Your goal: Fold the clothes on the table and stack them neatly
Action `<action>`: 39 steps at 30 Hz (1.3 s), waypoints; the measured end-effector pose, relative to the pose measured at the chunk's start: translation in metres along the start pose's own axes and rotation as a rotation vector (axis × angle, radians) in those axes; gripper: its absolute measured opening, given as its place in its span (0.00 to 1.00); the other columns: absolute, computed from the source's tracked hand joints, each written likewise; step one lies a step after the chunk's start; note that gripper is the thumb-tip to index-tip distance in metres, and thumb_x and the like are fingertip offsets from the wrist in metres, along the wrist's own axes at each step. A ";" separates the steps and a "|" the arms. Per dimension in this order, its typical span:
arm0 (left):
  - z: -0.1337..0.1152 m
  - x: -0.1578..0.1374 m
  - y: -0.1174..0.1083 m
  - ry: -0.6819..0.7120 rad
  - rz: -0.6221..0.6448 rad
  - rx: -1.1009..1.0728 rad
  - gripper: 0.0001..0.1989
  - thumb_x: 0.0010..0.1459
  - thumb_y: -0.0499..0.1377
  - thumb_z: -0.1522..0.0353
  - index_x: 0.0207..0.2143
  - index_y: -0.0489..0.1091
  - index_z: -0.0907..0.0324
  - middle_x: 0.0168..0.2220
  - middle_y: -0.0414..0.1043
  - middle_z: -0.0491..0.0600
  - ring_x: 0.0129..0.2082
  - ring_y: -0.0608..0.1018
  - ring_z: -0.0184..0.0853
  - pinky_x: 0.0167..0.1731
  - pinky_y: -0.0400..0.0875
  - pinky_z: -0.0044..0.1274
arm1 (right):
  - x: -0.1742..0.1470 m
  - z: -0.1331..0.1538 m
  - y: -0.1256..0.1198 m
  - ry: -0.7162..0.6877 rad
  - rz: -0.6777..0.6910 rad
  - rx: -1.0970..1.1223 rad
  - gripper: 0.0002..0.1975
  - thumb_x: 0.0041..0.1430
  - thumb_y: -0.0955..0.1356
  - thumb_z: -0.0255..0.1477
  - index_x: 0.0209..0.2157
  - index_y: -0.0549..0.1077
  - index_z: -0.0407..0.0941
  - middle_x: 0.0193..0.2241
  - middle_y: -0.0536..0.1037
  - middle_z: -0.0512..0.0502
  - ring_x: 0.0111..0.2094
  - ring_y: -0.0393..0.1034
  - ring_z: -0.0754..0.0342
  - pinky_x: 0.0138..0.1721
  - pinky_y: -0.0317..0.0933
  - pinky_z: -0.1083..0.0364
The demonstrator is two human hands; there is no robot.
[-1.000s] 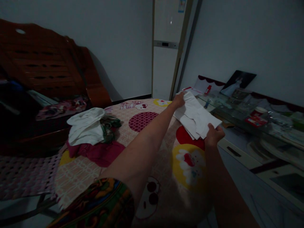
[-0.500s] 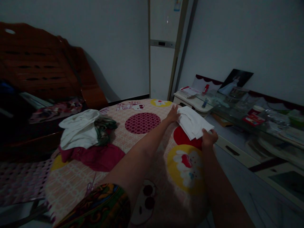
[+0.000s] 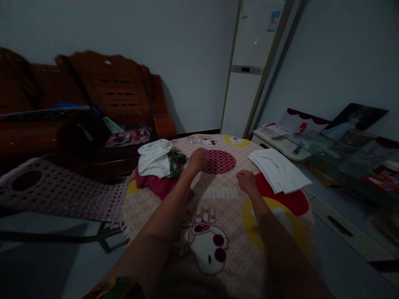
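Observation:
My left hand [image 3: 197,161] is above the tablecloth, just right of the clothes pile, its fingers loosely bent and apart with nothing seen in them. My right hand [image 3: 246,181] hovers left of the folded white cloth [image 3: 280,170], with fingers curled in and no object visible in them. That cloth lies flat in a neat folded shape at the right rim of the round table. In the pile at the left, a white garment [image 3: 154,158] rests on a magenta garment [image 3: 157,187]. A dark green patterned piece [image 3: 177,160] pokes out beside it.
A patterned tablecloth [image 3: 215,207] covers the round table. Left of it stands a woven chair [image 3: 77,195], with a wooden bench [image 3: 118,95] behind. A tall white air conditioner [image 3: 245,99] fills the corner. The glass-topped cabinet [image 3: 336,162] at the right carries several small items.
Both hands have let go of the white cloth and moved left, away from it. The cloth stays at the table's right side. My view has turned to the left.

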State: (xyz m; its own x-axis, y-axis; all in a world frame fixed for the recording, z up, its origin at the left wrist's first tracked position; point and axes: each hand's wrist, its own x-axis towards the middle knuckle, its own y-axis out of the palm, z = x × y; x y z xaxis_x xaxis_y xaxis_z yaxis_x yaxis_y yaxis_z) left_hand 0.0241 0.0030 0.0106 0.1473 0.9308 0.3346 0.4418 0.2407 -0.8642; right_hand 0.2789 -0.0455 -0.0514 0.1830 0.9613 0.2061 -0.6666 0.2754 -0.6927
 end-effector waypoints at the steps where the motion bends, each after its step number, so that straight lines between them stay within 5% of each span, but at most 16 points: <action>1: 0.013 -0.005 -0.011 -0.039 -0.047 0.048 0.23 0.58 0.59 0.74 0.57 0.71 0.63 0.61 0.69 0.60 0.62 0.69 0.47 0.63 0.61 0.37 | -0.003 0.000 0.008 -0.008 0.030 -0.051 0.09 0.54 0.66 0.29 0.27 0.79 0.46 0.26 0.80 0.46 0.30 0.73 0.53 0.33 0.61 0.57; 4: 0.053 -0.021 -0.040 -0.249 -0.264 0.172 0.25 0.55 0.60 0.75 0.57 0.70 0.66 0.65 0.61 0.66 0.67 0.61 0.57 0.65 0.50 0.50 | -0.010 -0.004 0.018 -0.067 0.018 -0.160 0.10 0.56 0.65 0.30 0.31 0.80 0.46 0.32 0.82 0.44 0.33 0.74 0.51 0.35 0.61 0.56; 6: 0.078 -0.031 -0.054 -0.377 -0.380 0.153 0.25 0.53 0.61 0.76 0.55 0.71 0.66 0.64 0.62 0.67 0.64 0.63 0.60 0.62 0.54 0.51 | -0.013 -0.007 0.018 -0.101 -0.004 -0.152 0.12 0.57 0.64 0.31 0.32 0.80 0.46 0.33 0.83 0.43 0.34 0.74 0.51 0.35 0.61 0.56; 11: 0.106 -0.040 -0.076 -0.493 -0.449 -0.033 0.10 0.58 0.56 0.73 0.37 0.77 0.64 0.44 0.77 0.64 0.52 0.74 0.60 0.50 0.64 0.44 | -0.016 -0.010 0.016 -0.111 -0.046 0.021 0.11 0.54 0.65 0.33 0.29 0.78 0.46 0.28 0.81 0.46 0.31 0.73 0.51 0.34 0.61 0.56; 14: 0.077 -0.032 -0.082 -0.416 -0.450 0.002 0.10 0.61 0.55 0.71 0.36 0.77 0.63 0.42 0.77 0.61 0.47 0.76 0.50 0.45 0.65 0.35 | -0.018 -0.004 0.018 -0.061 -0.070 0.220 0.11 0.52 0.66 0.37 0.27 0.76 0.45 0.23 0.78 0.48 0.26 0.71 0.52 0.29 0.61 0.56; 18: 0.000 -0.023 -0.064 -0.152 -0.371 -0.119 0.08 0.61 0.56 0.69 0.35 0.75 0.61 0.34 0.76 0.52 0.37 0.75 0.38 0.38 0.63 0.26 | -0.023 0.010 0.022 0.069 0.023 0.634 0.20 0.50 0.69 0.47 0.28 0.76 0.43 0.18 0.74 0.50 0.18 0.66 0.55 0.19 0.57 0.57; 23: -0.079 -0.040 -0.005 0.191 0.010 -0.367 0.11 0.61 0.56 0.68 0.27 0.74 0.61 0.25 0.74 0.46 0.27 0.71 0.31 0.29 0.59 0.22 | -0.023 0.018 0.020 0.203 0.259 1.108 0.34 0.50 0.66 0.61 0.34 0.77 0.42 0.25 0.80 0.42 0.25 0.75 0.50 0.24 0.67 0.54; 27: -0.095 -0.054 0.027 0.343 0.264 -0.508 0.09 0.60 0.57 0.69 0.32 0.78 0.61 0.29 0.78 0.46 0.30 0.75 0.31 0.31 0.63 0.21 | -0.022 0.012 0.016 0.166 0.177 1.172 0.24 0.47 0.73 0.51 0.32 0.77 0.43 0.25 0.80 0.47 0.27 0.74 0.51 0.26 0.66 0.56; 31: -0.077 -0.047 0.028 0.302 0.296 -0.395 0.10 0.60 0.58 0.69 0.36 0.79 0.60 0.32 0.80 0.48 0.33 0.78 0.34 0.35 0.66 0.22 | -0.021 0.006 0.018 0.175 0.130 1.083 0.17 0.36 0.76 0.32 0.33 0.79 0.43 0.24 0.80 0.53 0.24 0.71 0.54 0.26 0.64 0.57; 35: -0.036 -0.031 0.014 0.028 0.148 -0.052 0.09 0.59 0.57 0.71 0.37 0.78 0.59 0.37 0.80 0.53 0.39 0.79 0.38 0.38 0.68 0.24 | -0.012 -0.001 0.018 0.214 -0.095 1.164 0.18 0.35 0.73 0.30 0.34 0.78 0.43 0.28 0.81 0.51 0.29 0.73 0.53 0.32 0.67 0.55; 39: 0.009 -0.025 0.010 -0.222 -0.015 0.033 0.11 0.59 0.57 0.71 0.41 0.77 0.60 0.42 0.79 0.57 0.42 0.79 0.41 0.39 0.68 0.26 | -0.002 -0.015 0.010 0.170 -0.367 1.226 0.15 0.39 0.72 0.31 0.34 0.75 0.44 0.32 0.81 0.50 0.34 0.74 0.53 0.39 0.69 0.53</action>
State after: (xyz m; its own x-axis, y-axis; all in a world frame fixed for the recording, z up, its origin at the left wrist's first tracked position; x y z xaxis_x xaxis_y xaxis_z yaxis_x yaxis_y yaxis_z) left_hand 0.0171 -0.0155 -0.0097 -0.0587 0.9640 0.2594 0.4124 0.2601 -0.8731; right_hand 0.2820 -0.0447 -0.0691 0.5241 0.8463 0.0956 -0.7660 0.4193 0.4873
